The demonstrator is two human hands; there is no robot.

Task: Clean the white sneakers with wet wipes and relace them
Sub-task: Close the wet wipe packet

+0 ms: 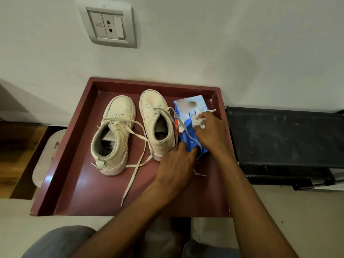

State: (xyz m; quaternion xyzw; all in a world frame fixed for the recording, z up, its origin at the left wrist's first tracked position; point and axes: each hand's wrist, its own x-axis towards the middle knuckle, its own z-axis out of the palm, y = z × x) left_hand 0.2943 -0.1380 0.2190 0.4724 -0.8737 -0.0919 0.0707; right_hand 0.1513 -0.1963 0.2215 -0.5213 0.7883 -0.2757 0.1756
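Observation:
Two white high-top sneakers stand side by side on a maroon tray (78,183), toes toward the wall: the left sneaker (113,135) and the right sneaker (158,123). Their loose laces (135,164) trail over the tray. A blue pack of wet wipes (188,112) lies right of the right sneaker. My left hand (176,164) grips the pack's near end. My right hand (210,131) pinches a white wet wipe (199,121) coming out of the pack's top.
The tray sits against a white wall with a socket plate (109,25). A black bench-like surface (284,136) adjoins the tray's right side. A pale board (48,155) and wooden floor lie to the left. My knees show at the bottom edge.

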